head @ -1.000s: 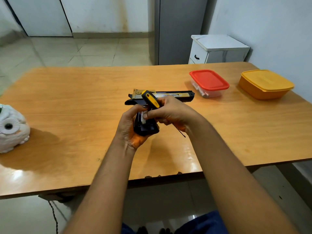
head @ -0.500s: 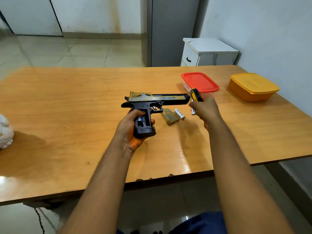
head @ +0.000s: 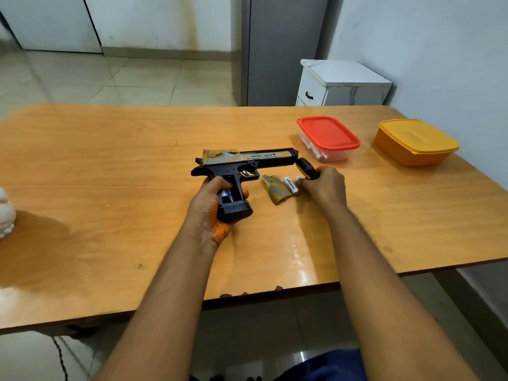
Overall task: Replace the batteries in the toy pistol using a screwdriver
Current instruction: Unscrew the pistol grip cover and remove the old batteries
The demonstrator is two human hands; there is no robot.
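Observation:
The black and gold toy pistol [head: 247,160] lies on its side on the table, barrel pointing right. My left hand [head: 211,204] grips its handle, whose open side shows a battery inside. The loose gold grip cover [head: 276,189] lies just right of the handle. Beside it lies a white battery [head: 290,185], and a second battery [head: 298,178] sits at my right fingertips. My right hand [head: 324,185] holds the black and yellow screwdriver [head: 306,166] by its handle, low over the table, fingers touching that second battery.
A clear box with a red lid [head: 328,137] and an orange lidded box [head: 415,141] stand at the far right of the wooden table [head: 110,188]. A white figurine [head: 5,215] sits at the left edge. A white cabinet [head: 341,83] stands behind the table.
My right hand left the pistol handle with the screwdriver, swung right, then dropped to the batteries on the table. My left hand lowered the pistol onto the table.

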